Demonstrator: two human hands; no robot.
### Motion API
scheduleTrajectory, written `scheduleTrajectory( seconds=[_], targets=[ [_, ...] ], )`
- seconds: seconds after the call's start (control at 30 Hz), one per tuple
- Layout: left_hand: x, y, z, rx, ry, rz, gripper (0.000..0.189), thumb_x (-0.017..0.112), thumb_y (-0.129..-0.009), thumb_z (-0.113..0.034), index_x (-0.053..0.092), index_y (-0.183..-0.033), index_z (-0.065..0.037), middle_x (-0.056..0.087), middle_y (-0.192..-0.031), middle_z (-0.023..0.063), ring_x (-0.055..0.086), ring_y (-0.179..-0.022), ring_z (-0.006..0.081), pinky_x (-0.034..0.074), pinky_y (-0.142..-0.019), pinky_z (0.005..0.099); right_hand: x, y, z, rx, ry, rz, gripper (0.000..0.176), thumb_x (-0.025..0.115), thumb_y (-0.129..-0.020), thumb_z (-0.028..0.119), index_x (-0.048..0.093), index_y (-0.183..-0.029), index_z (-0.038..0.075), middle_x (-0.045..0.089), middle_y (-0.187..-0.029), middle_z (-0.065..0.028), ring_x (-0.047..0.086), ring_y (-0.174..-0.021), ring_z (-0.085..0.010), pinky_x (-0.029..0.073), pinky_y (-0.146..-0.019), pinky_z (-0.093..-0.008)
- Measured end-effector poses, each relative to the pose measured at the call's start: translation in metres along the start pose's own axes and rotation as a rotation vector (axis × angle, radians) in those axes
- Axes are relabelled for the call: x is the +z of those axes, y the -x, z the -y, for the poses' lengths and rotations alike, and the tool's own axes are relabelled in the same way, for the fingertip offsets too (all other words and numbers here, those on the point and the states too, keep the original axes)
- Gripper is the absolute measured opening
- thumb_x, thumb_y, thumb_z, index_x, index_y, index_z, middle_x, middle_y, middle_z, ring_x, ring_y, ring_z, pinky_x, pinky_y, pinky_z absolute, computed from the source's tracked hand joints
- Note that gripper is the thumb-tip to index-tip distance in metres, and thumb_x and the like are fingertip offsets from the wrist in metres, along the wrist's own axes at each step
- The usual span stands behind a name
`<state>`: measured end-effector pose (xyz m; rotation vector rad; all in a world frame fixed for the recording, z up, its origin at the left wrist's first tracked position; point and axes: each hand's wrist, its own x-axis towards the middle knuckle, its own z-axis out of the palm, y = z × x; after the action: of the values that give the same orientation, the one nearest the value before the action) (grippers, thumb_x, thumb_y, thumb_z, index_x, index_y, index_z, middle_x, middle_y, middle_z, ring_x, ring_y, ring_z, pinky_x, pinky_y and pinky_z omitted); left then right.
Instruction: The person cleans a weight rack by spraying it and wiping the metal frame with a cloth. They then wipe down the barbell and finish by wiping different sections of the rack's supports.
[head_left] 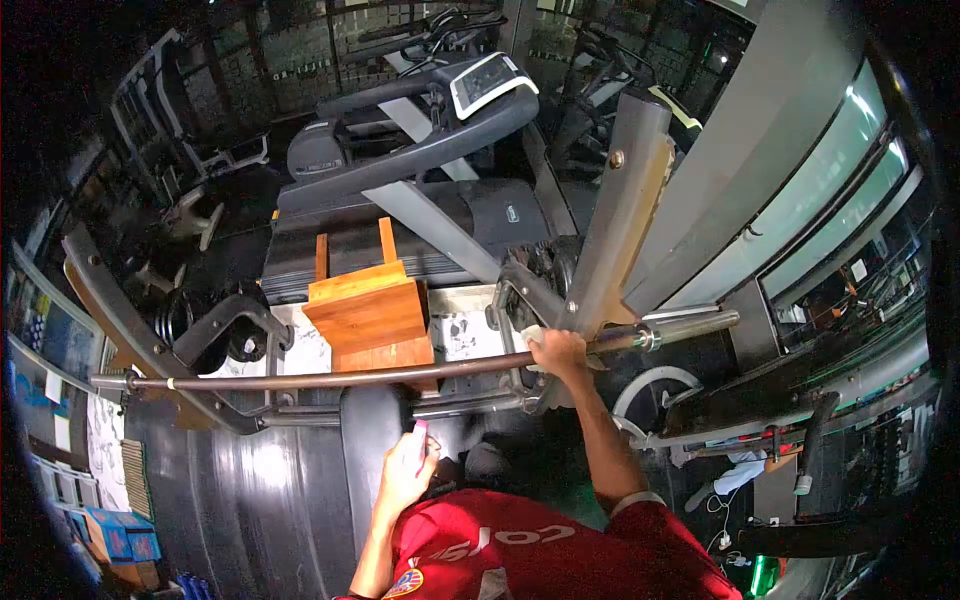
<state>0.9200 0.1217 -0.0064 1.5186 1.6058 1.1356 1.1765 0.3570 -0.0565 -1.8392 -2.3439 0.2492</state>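
Note:
A long metal barbell point(330, 381) lies across the arms of a bench rack point(608, 215). Toward the bar's right end, my right hand point(560, 353) is closed on a pale cloth point(532, 337), which touches the bar. My left hand point(408, 468) is below the bar, in front of my chest, with its fingers closed round a small pink and white object point(420, 430). Between the rack's uprights, the black padded bench point(372, 425) runs beneath the bar, close to my left hand.
Behind the bar stands a wooden box or stool point(372, 325), with a treadmill point(420, 150) beyond it. Weight plates point(178, 318) hang near the left upright. On the right are a curved metal frame point(655, 385) and a white cable point(722, 510). Blue boxes point(122, 535) sit at lower left.

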Motion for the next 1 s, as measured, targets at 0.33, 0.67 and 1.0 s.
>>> scheduleTrajectory(
  seconds=[0.33,0.67,1.0],
  targets=[
    [0.009,0.001,-0.005,-0.019,0.076,0.007,0.011,0.062,-0.081,-0.003,0.060,-0.092,-0.002,0.063,-0.079,0.0055,0.060,-0.069,0.0124,0.049,-0.064,0.0273,0.053,0.070,0.008,-0.109,-0.360,-0.554,0.029,0.061,-0.077,-0.001,0.054,-0.104,0.005,0.055,-0.109,-0.0196,0.048,-0.110,-0.0416,0.032,-0.101,-0.0527],
    [0.013,-0.009,-0.006,-0.050,0.147,-0.005,0.012,0.059,-0.082,-0.003,0.058,-0.093,-0.002,0.060,-0.073,0.0048,0.059,-0.058,0.0113,0.048,-0.054,0.0262,0.066,0.109,0.057,0.554,-1.324,-0.378,0.040,0.054,-0.091,0.028,0.056,-0.116,-0.003,0.060,-0.112,-0.0164,0.056,-0.104,-0.0249,0.044,-0.090,-0.0363],
    [0.036,-0.033,-0.026,-0.033,0.038,0.066,0.021,0.061,-0.080,-0.004,0.058,-0.100,0.000,0.062,-0.088,0.0097,0.060,-0.085,0.0187,0.046,-0.080,0.0309,-0.003,0.040,-0.041,-0.279,-0.166,-0.447,0.018,0.060,-0.083,0.018,0.061,-0.095,0.005,0.060,-0.107,-0.0170,0.056,-0.092,-0.0376,0.043,-0.087,-0.0451]
  ],
)
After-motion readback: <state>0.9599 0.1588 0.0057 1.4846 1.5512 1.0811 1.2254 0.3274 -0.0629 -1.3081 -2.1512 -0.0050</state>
